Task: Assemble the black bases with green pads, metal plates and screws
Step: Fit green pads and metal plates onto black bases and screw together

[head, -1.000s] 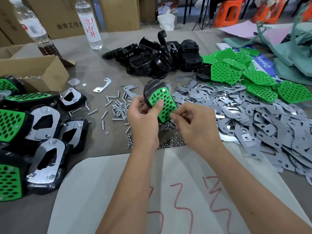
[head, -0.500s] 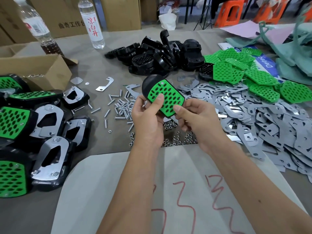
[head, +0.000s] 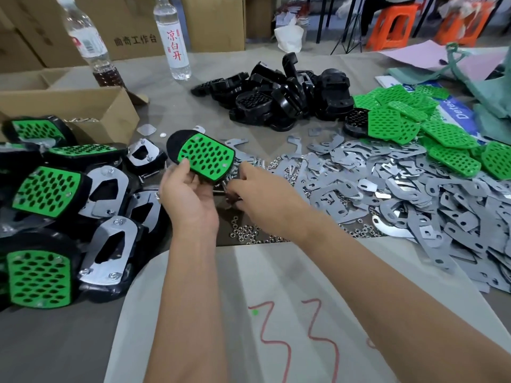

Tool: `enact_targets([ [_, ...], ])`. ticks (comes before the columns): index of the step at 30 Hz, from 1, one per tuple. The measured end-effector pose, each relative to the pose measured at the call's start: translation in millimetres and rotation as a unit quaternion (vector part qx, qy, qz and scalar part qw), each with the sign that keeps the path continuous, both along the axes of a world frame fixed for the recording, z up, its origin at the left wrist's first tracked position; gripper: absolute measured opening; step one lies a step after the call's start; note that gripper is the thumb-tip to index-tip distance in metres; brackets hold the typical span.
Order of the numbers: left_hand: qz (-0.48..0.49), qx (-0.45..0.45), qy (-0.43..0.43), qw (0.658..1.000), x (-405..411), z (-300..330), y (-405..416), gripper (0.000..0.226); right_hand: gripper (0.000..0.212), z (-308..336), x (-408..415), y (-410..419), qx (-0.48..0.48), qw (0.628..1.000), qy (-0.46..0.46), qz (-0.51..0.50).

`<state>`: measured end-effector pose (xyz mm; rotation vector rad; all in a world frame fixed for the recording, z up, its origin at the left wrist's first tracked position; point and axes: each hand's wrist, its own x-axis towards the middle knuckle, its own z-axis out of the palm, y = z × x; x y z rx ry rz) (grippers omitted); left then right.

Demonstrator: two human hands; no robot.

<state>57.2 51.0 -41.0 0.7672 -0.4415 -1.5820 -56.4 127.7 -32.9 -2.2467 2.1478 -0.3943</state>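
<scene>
At the far left of the table the finished assemblies [head: 47, 194] lie heaped, some green side up, some showing their metal plates. Behind them sits an open cardboard box [head: 83, 111], and two water bottles [head: 174, 42] stand at the far edge. The left hand [head: 188, 194] holds a black base [head: 172, 143] with a green pad [head: 206, 157] fitted in it, thumb on the pad's near edge and fingers underneath, pad facing up. Just right of it the right hand [head: 260, 192] reaches down to the loose screws [head: 249, 161] below the base; its fingertips are hidden, so whether it grips one I cannot tell. Small nuts [head: 246, 233] lie near the wrists. Farther off is a pile of bare black bases [head: 279, 95]. To the right spread loose metal plates [head: 401, 194], with spare green pads [head: 409, 117] beyond them.
</scene>
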Motion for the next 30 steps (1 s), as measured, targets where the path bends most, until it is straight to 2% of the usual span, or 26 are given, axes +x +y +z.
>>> enact_targets([
  [2, -0.017, -0.011, -0.015, 1.0, -6, 1, 3, 0.014, 0.011, 2, -9, 10, -0.027, 0.999, -0.024, -0.029],
  [4, -0.047, -0.023, -0.045, 0.998, -13, 2, 8, 0.011, 0.004, 3, -22, 28, -0.09, 0.981, -0.145, -0.09],
  [6, -0.092, -0.033, -0.091, 0.991, -24, 1, 14, 0.009, 0.004, 6, -38, 50, -0.192, 0.933, -0.26, -0.158],
  [9, -0.202, -0.06, -0.162, 0.964, -43, -1, 32, 0.009, 0.008, 12, -61, 80, -0.3, 0.861, -0.354, -0.207],
  [12, -0.294, -0.095, -0.199, 0.93, -59, -3, 51, 0.024, 0.006, 10, -73, 93, -0.328, 0.834, -0.388, -0.216],
  [14, -0.343, -0.123, -0.19, 0.912, -66, -3, 61, 0.039, 0.006, 5, -74, 92, -0.327, 0.841, -0.367, -0.226],
  [17, -0.39, -0.148, -0.149, 0.897, -71, -5, 69, 0.031, 0.005, 3, -70, 88, -0.322, 0.865, -0.313, -0.223],
  [26, -0.365, -0.237, -0.195, 0.879, -72, -7, 76, 0.025, 0.008, 25, -71, 87, -0.258, 0.933, -0.157, -0.193],
  [30, -0.357, -0.248, -0.197, 0.879, -71, -5, 76, 0.041, 0.012, 36, -67, 78, -0.199, 0.943, -0.118, -0.237],
])
